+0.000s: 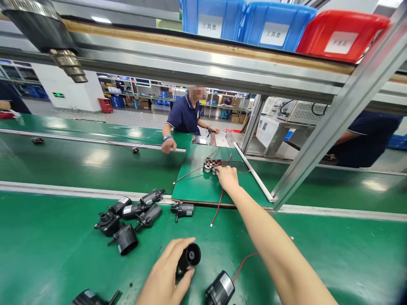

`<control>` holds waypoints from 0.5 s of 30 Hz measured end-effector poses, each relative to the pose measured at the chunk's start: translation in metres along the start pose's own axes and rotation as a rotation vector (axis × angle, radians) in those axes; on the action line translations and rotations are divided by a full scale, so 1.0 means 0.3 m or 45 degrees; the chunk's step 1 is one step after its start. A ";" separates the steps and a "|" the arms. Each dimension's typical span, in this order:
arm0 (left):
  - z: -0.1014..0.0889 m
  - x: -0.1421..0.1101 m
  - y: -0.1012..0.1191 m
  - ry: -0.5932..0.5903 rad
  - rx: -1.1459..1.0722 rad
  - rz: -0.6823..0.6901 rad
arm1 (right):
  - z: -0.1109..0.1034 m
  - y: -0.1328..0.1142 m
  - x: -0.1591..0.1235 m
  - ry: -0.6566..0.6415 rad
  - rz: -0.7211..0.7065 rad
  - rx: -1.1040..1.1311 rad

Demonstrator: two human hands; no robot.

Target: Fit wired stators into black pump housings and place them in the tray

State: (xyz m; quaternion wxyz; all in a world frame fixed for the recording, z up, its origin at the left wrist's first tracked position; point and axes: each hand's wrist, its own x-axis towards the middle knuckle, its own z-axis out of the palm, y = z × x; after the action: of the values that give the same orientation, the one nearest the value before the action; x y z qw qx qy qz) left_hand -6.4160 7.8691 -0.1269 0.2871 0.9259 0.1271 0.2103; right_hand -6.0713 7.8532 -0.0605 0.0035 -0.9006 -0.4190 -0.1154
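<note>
My left hand (167, 271) is closed around a black plastic pump housing (182, 260), its round open end facing up and to the right. My right hand (227, 178) reaches forward over a green board, fingers pinched at a cluster of small round metal motor parts (208, 166) with red and black wires. The fingertips partly hide the part they grip. Several black pump bodies (149, 217) with white labels lie left of centre. Another black pump (221, 288) with a red wire lies to the right of my left hand.
The green board (190, 188) bridges the conveyor (79, 159), which carries small wired parts. A metal post (337, 106) rises at right. Overhead, a shelf holds blue bins (213, 17) and a red bin (343, 34). A co-worker (186, 114) stands across the line.
</note>
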 end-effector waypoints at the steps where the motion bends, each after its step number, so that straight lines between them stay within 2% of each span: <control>1: 0.000 0.001 0.004 -0.004 -0.021 0.009 | -0.009 0.003 0.003 -0.031 -0.009 0.006; 6: 0.021 0.000 -0.001 -0.001 -0.112 0.010 | -0.046 0.000 0.023 -0.160 0.023 0.013; 10: 0.033 0.008 -0.005 0.002 -0.173 -0.022 | -0.072 -0.030 0.022 -0.165 0.042 -0.010; 13: 0.017 0.019 0.011 -0.058 -0.228 -0.062 | -0.092 -0.052 0.003 -0.156 -0.016 -0.027; 15: 0.004 0.027 0.020 -0.041 -0.256 -0.100 | -0.097 -0.060 -0.005 -0.148 -0.066 -0.038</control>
State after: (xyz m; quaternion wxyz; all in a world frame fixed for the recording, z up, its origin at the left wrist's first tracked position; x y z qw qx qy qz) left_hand -6.4077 7.8666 -0.1218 0.3886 0.8899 0.1368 0.1957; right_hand -6.0917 7.8607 -0.0342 -0.0374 -0.8946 -0.4398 -0.0691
